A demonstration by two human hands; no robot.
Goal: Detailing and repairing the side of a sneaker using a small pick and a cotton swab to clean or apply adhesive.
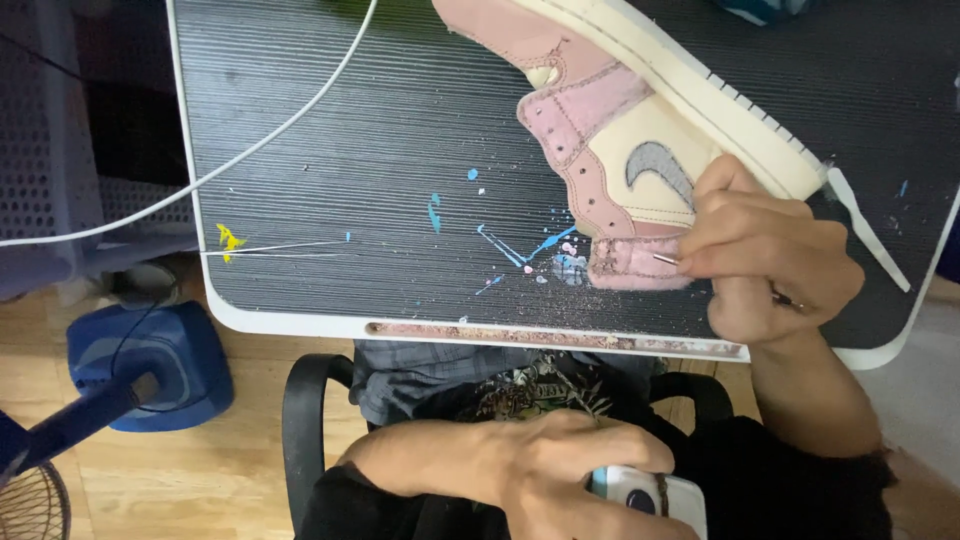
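right hand (pixel 770 255), fingers pinched shut on a thin metal tool (pixel 668 259), works its tip at the heel tab of the pink and cream sneaker (pixel 620 130) lying on the dark counter (pixel 350 150); judged mid-detailing. left hand (pixel 560 465), below the counter's near edge, fingers closed around a white phone (pixel 655 495); next stroke likely needs the sneaker kept steady

Bench (pixel 330 150): a dark ribbed top with a white rim, flecked with blue, pink and yellow paint; a strip of dust and scraps lay along its near edge. A white cable (pixel 270 135) ran across its upper left corner. Floor (pixel 200 470): light wooden boards. Left of the bench stood a grey perforated panel (pixel 45 150); a blue fan base (pixel 165 365) sat on the floor below it. A black chair armrest (pixel 305 420) showed beneath the bench. Lighting was even and soft.
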